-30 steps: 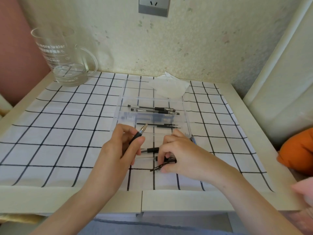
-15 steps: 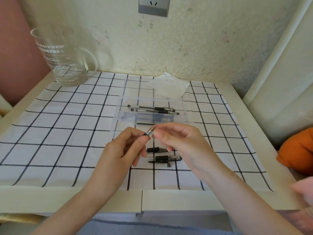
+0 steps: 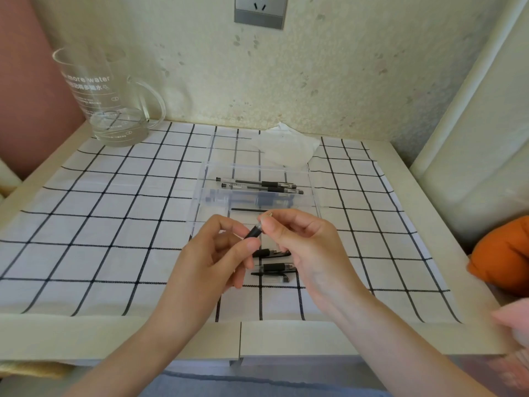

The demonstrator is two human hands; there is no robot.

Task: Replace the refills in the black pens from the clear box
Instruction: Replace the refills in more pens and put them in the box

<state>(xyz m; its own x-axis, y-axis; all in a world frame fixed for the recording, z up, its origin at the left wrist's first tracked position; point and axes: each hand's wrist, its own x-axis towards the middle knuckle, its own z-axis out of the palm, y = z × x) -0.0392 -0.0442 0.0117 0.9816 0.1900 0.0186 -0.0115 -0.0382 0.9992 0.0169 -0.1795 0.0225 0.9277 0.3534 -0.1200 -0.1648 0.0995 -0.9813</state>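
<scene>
The left hand (image 3: pixel 211 253) has thumb and fingers curled round a black pen (image 3: pixel 254 232), held up off the tabletop (image 3: pixel 114 336) and tilted, its tip pointing up and away. The right hand (image 3: pixel 309 247) pinches the tip end between thumb and forefinger, so both hands are clamped on the one pen. It shows a black rubber grip, then a short clear collar, and a silvery point peeps just above the right fingertips.

Just behind the hands sits the clear box (image 3: pixel 313 193). Inside it two more pens (image 3: pixel 259 183) lie crosswise, side by side, with a thin dark refill (image 3: pixel 248 209) nearer the front. Below the hands, loose pen parts (image 3: pixel 274 267) lie on the checked cloth (image 3: pixel 86 224), which is white with black grid lines and covers most of the pale tabletop.

A glass jug (image 3: pixel 106 104) with a little water stands at the far left corner. A crumpled white tissue (image 3: pixel 286 149) lies behind the box, a grey socket (image 3: pixel 260 10) sits on the speckled cream wall, and something soft and orange (image 3: pixel 506 253) shows at the right edge.
</scene>
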